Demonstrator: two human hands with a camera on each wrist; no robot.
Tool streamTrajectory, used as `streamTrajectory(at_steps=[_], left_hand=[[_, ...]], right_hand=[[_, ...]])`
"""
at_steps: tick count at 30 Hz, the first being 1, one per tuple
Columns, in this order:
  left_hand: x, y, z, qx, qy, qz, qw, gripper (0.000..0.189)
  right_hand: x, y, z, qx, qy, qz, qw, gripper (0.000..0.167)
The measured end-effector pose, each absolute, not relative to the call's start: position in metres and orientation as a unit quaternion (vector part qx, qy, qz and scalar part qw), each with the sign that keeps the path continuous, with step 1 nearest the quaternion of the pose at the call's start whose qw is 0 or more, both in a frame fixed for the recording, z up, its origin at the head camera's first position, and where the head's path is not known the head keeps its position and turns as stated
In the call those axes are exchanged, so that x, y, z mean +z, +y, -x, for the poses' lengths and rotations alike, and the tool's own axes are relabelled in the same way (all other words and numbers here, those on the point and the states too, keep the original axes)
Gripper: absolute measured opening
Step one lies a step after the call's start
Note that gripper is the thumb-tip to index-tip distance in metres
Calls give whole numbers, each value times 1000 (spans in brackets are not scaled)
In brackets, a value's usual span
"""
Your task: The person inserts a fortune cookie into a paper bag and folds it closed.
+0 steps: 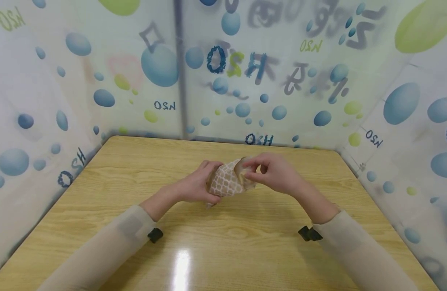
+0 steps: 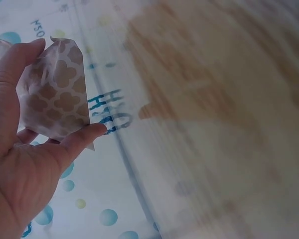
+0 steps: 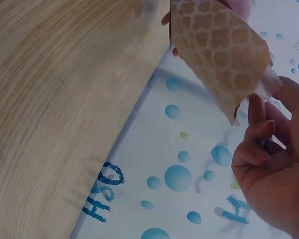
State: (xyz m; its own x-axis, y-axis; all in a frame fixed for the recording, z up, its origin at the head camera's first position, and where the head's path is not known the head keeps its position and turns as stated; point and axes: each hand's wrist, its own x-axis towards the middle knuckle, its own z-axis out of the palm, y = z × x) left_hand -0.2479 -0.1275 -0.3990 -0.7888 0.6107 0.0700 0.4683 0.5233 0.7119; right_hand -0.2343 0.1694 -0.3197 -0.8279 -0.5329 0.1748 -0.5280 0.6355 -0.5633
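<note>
Left hand (image 1: 197, 185) grips patterned paper packet (image 1: 226, 181) toward far edge of worktop (image 1: 230, 238); right hand (image 1: 278, 173) pinches its end. Presumably light, soft, tearable; hold by sides.

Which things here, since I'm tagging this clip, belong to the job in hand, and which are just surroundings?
Job in hand:
patterned packet, gripped by the left hand
whitish material at its open end, pinched by the right hand; lining or contents, unclear

Just surroundings:
wooden table
bubble-print backdrop
dark pieces by the sleeves

Room above near tabletop (image 1: 238, 250), wall (image 1: 260, 91) behind
</note>
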Motion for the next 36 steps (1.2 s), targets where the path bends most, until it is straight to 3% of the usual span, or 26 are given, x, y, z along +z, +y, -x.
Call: streamTrajectory(at_steps=[8,16,36], left_hand=[[-399,-127,246,369,870,-312,93,104],[-399,-129,246,377,871,-302,87,106],[-400,-130,250,379,870,-303,91,105]], right_hand=[[-325,160,233,-282,910,304,7,27],[-320,183,229,-354,898,262,-11,41],[-333,188,234,-366,889,275,-14,45]])
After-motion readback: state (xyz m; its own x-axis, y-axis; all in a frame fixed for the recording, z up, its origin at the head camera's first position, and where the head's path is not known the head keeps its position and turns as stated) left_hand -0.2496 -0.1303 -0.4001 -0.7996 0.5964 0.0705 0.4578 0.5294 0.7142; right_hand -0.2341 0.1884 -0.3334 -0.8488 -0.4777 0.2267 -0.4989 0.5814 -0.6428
